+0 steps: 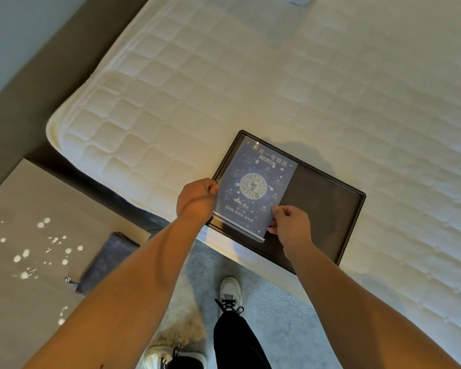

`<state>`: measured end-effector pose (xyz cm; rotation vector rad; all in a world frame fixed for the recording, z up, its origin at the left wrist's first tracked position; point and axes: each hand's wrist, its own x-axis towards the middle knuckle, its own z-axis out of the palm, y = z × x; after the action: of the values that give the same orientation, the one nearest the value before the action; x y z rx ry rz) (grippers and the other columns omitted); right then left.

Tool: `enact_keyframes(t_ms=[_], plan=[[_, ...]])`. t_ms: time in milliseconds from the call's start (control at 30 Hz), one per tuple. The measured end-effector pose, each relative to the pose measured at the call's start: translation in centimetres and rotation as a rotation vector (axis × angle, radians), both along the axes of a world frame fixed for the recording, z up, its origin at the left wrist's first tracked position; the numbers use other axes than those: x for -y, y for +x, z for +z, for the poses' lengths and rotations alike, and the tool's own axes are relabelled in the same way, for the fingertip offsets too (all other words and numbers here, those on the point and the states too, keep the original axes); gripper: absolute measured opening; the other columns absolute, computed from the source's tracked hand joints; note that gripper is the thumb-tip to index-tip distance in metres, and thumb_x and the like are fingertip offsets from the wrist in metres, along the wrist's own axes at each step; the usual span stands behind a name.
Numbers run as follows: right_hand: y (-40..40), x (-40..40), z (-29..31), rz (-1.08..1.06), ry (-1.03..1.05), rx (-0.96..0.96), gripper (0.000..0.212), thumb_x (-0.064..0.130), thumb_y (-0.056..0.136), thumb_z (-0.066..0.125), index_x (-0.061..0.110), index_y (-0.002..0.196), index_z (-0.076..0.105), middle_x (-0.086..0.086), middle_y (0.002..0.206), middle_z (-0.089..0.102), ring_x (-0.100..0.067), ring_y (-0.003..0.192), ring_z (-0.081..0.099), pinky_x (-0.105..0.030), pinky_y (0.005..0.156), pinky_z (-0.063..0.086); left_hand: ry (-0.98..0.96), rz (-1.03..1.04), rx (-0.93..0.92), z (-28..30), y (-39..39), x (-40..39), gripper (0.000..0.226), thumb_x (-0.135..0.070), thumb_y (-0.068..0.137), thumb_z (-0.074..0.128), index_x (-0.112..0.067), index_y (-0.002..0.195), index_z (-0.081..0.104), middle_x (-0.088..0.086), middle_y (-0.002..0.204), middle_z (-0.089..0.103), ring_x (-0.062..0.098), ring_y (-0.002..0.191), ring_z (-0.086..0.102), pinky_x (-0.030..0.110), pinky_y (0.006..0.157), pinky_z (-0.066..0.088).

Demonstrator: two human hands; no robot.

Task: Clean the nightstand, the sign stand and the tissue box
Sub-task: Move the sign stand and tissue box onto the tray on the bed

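This is a hotel bedroom. A big bed with a bare white quilted mattress point(277, 89) fills most of the room, set against a padded grey-brown headboard point(37, 83). A pale nightstand point(32, 222) sits just beside the bed, with a folded grey cloth point(104, 262) lying on it. Light carpet point(272, 310) covers the floor. A dark tray point(330, 209) rests on the mattress edge, and the clear sign stand point(253, 182) above it carries a printed hotel card with a round scan code.
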<state>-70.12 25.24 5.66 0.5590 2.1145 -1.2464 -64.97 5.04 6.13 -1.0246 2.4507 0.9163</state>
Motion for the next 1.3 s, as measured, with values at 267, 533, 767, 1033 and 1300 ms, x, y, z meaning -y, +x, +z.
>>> enact_keyframes(t_ms=[267, 533, 767, 1033, 1300], plan=[[0.1, 0.1, -0.2, 0.028, 0.043, -0.032, 0.015, 0.023, 0.098, 0.054, 0.013, 0.100, 0.064, -0.007, 0.092, 0.068, -0.021, 0.081, 0.066, -0.033, 0.076, 0.058, 0.065, 0.073, -0.110, 0.4, 1.6, -0.1, 0.032, -0.027, 0.100, 0.046, -0.012, 0.127, 0.058, 0.011, 0.116, 0.067, 0.029, 0.100, 0.063, 0.036, 0.086, 0.051], [0.3, 0.7, 0.1, 0.046, 0.083, -0.036, 0.015, 0.022, 0.097, 0.054, 0.011, 0.098, 0.065, -0.009, 0.089, 0.068, -0.022, 0.077, 0.066, -0.036, 0.076, 0.058, 0.099, 0.047, -0.129, 0.8, 3.0, 0.6, 0.032, -0.024, 0.100, 0.048, -0.012, 0.128, 0.057, 0.009, 0.115, 0.068, 0.027, 0.101, 0.063, 0.036, 0.087, 0.052], [-0.1, 1.0, 0.0, 0.067, 0.078, -0.009, 0.012, 0.021, 0.096, 0.057, 0.012, 0.094, 0.064, -0.009, 0.087, 0.069, -0.024, 0.080, 0.068, -0.041, 0.079, 0.059, 0.081, 0.046, -0.149, 1.1, 3.3, 1.1, 0.029, -0.024, 0.100, 0.047, -0.011, 0.123, 0.060, 0.009, 0.110, 0.069, 0.026, 0.096, 0.063, 0.040, 0.085, 0.054], [0.9, 2.2, 4.1, 0.456, 0.318, -0.555, 0.022, 0.017, 0.096, 0.049, 0.009, 0.078, 0.059, -0.008, 0.078, 0.058, -0.021, 0.072, 0.056, -0.035, 0.062, 0.047, 0.073, 0.121, -0.141, 3.0, 7.0, 2.8, 0.024, -0.025, 0.101, 0.044, -0.011, 0.107, 0.063, 0.008, 0.094, 0.070, 0.021, 0.077, 0.061, 0.033, 0.073, 0.053], [9.2, 14.9, 4.1, 1.332, 0.269, -0.959, 0.015, 0.012, 0.089, 0.058, 0.009, 0.075, 0.061, -0.012, 0.075, 0.058, -0.035, 0.070, 0.055, -0.038, 0.062, 0.048, 0.037, 0.299, 0.076, 3.1, 22.1, 7.5, 0.028, -0.023, 0.101, 0.039, -0.009, 0.094, 0.062, 0.018, 0.103, 0.067, 0.034, 0.098, 0.063, 0.033, 0.067, 0.040]])
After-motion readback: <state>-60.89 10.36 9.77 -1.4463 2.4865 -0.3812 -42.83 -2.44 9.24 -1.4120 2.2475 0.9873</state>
